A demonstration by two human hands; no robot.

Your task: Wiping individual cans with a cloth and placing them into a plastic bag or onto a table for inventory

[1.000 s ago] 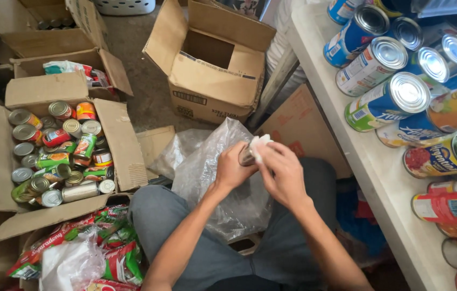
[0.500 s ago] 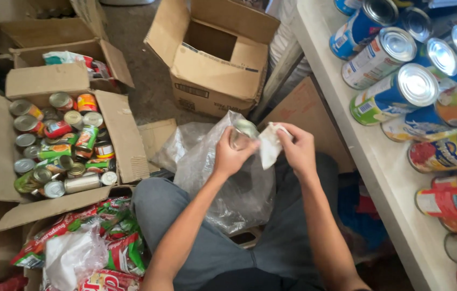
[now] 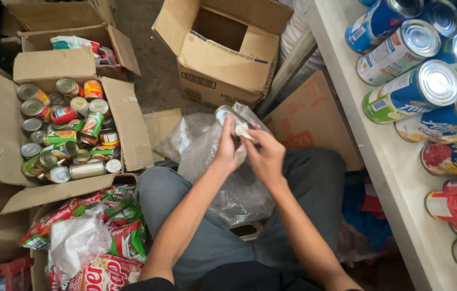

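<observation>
Together we work over our lap: left hand [image 3: 227, 146] clamps the tin can [image 3: 228, 115] steady; right hand [image 3: 265, 156] pinches a white cloth [image 3: 243, 130] against it, above the clear plastic bag [image 3: 223, 178].

A grey concrete floor [image 3: 158, 81] is carrying an open, empty cardboard box [image 3: 228, 54], a flattened sheet of cardboard [image 3: 314, 116] leaning beside it, and an open carton [image 3: 126, 124] packed with upright and toppled food tins [image 3: 64, 134]. Another box of colourful snack packets [image 3: 93, 237] is sitting just below the carton, touching its flap. Along the right, a pale shelf [image 3: 379, 161] is bearing rows of tins lying on their sides [image 3: 411, 91], their silver ends facing inward
</observation>
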